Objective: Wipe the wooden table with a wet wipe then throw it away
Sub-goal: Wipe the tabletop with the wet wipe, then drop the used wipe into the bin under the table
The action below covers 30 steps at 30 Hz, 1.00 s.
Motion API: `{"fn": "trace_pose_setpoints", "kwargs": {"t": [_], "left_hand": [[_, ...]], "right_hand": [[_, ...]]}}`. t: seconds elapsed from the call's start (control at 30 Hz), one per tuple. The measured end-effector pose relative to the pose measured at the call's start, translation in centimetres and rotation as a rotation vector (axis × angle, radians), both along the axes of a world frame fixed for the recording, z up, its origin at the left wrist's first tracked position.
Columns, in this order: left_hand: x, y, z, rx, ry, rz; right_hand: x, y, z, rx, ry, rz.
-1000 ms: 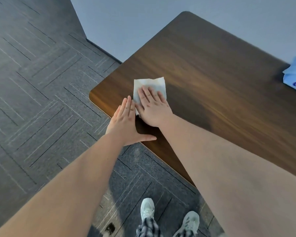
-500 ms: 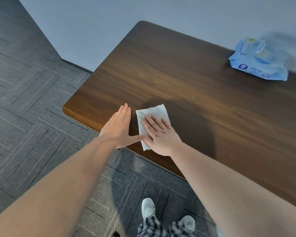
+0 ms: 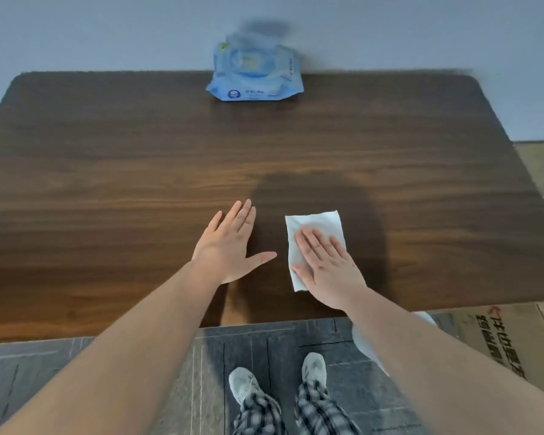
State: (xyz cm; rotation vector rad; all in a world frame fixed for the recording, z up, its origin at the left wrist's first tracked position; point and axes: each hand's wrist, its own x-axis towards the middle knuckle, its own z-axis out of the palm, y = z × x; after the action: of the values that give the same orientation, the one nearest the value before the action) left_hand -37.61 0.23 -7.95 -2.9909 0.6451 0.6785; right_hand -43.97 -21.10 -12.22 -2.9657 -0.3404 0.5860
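Note:
A dark wooden table [image 3: 139, 171] fills the middle of the view. A white wet wipe [image 3: 311, 226] lies flat on it near the front edge, right of centre. My right hand [image 3: 330, 268] presses flat on the wipe's lower half, fingers together and stretched out. Beside it, my left hand [image 3: 230, 246] rests palm down on the bare wood, fingers apart, holding nothing. A gap of bare wood separates the left hand from the wipe.
A blue pack of wet wipes [image 3: 255, 76] sits at the table's far edge against the grey wall. Cardboard boxes [image 3: 500, 337] stand on the floor at the right. Grey carpet tiles [image 3: 76, 372] and my shoes [image 3: 313, 368] lie below the front edge.
Both hands and the wipe have slid right along the front edge, from the left corner toward the table's middle. The view has swung right, so the blue pack is now centred.

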Motion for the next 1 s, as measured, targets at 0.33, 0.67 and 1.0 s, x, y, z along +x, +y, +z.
{"fn": "trace_pose_setpoints", "kwargs": {"t": [0.33,0.67,1.0], "left_hand": [[-0.3,-17.3,-0.8,-0.048,0.010,-0.364],[-1.4,-31.6,-2.6,-0.169,-0.039,-0.566],[-1.3,-41.0,-3.4,-0.280,-0.069,-0.568]], "right_hand": [[-5.8,-16.5,0.4,-0.063,0.021,-0.475],[-8.9,-28.3,0.6,-0.094,0.079,-0.744],[-10.0,-34.2,0.3,0.101,-0.272,-0.945]]}}
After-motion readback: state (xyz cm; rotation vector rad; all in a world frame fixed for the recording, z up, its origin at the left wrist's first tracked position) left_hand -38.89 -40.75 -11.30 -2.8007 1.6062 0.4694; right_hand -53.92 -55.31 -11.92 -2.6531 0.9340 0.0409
